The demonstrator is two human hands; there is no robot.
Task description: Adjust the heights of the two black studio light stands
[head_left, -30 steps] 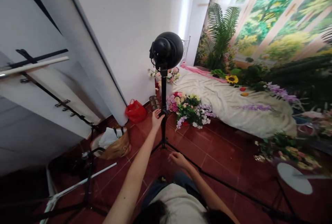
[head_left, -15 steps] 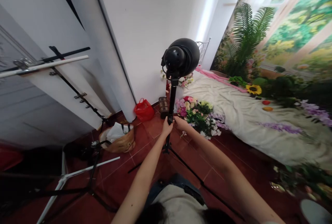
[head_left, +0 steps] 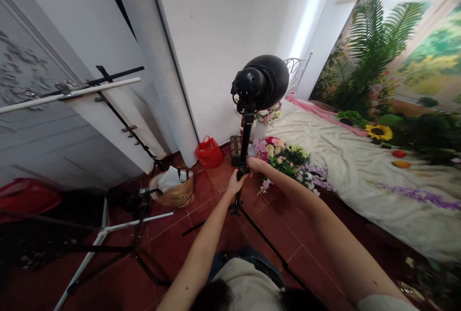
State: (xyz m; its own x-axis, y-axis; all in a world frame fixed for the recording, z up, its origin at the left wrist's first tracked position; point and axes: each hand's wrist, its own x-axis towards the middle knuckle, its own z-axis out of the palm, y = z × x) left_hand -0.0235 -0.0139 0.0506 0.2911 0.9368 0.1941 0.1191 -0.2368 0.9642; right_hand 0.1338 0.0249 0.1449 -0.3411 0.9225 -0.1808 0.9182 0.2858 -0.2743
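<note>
A black light stand rises before me, topped by a black studio light with a round, dome-like reflector. My left hand is closed around the stand's pole, just below a joint in it. Slightly higher and to the right, my right hand is closed at the same joint, its fingertips partly hidden behind the pole. I cannot make out whether it grips the pole or a small knob there. The stand's legs spread over the red tiled floor below my hands.
To the right, a bed with a cream cover carries artificial flowers and a sunflower. A bouquet lies beside it. Leftward are a red bag, a woven basket, a small brown chest and a backdrop stand with clips.
My view has turned slightly left, so the scene sits further right. My right hand has moved up a little relative to my left; both stay at the pole.
</note>
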